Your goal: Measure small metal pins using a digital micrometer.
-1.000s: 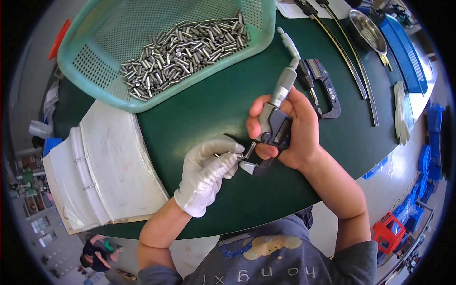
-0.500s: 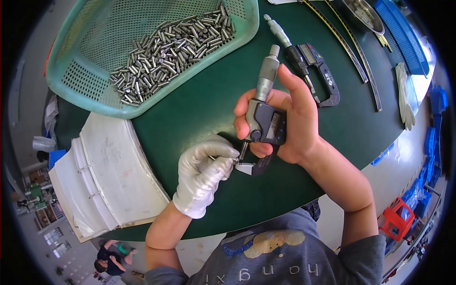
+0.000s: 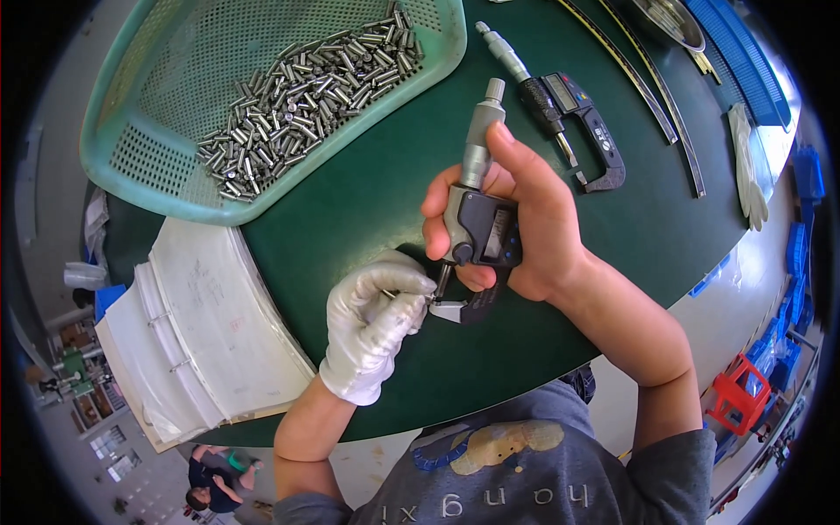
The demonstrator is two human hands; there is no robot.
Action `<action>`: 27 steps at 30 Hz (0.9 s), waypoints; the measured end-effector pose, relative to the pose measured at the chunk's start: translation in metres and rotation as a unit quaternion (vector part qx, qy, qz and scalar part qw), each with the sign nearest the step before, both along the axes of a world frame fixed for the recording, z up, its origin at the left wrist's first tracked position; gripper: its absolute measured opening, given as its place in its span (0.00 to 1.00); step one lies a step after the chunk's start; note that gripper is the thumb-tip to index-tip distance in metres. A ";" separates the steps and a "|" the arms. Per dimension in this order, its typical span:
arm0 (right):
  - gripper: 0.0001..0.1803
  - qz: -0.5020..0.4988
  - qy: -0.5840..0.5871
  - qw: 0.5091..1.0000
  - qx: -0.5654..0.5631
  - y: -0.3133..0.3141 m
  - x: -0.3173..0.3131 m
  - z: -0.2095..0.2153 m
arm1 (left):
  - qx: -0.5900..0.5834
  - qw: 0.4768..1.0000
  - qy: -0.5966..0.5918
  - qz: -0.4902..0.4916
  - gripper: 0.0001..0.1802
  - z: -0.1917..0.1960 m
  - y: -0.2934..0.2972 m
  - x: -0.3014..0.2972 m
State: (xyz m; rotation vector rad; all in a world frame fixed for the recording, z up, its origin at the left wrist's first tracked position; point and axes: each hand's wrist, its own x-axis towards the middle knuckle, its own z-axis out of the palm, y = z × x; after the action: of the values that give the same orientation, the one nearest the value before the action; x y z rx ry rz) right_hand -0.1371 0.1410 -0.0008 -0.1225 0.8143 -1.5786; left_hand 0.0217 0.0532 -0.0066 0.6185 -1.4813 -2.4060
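Green worktop (image 3: 481, 372) spreads beneath both hands, with a basket (image 3: 166, 203) of metal pins (image 3: 302, 105) beyond them and an open binder (image 3: 232, 324) to the left. If the gloved left hand (image 3: 367, 328) slackened its pinch, the small pin (image 3: 430, 298) could slip out and roll off, as cloth probably grips metal poorly. Tilting it, or trapping glove cloth between the tips of the gauge (image 3: 472, 214), could make it sit crooked. The pin lies mostly hidden between the left thumb and fingers, one end just beside the gauge's opening; whether it touches the tips is too small to tell. Bare right hand (image 3: 547, 227) has its fingers wrapped around the gauge's body.
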 end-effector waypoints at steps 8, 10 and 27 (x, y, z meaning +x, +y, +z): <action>0.39 -0.001 0.033 0.999 -0.005 0.001 0.002 0.000 | -0.006 1.000 -0.009 0.002 0.05 0.002 0.000 0.001; 0.38 -0.010 -0.035 0.999 -0.030 0.001 0.001 -0.002 | -0.001 1.000 -0.008 0.003 0.05 0.002 0.000 0.002; 0.38 -0.029 -0.005 0.999 -0.013 -0.003 0.005 -0.005 | 0.061 0.995 -0.073 -0.018 0.11 0.005 -0.004 0.001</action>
State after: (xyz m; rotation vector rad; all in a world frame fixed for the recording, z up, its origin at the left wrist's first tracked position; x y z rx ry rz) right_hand -0.1325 0.1379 -0.0059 -0.1097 0.7957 -1.6430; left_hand 0.0226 0.0488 -0.0019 0.8186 -1.4180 -2.5424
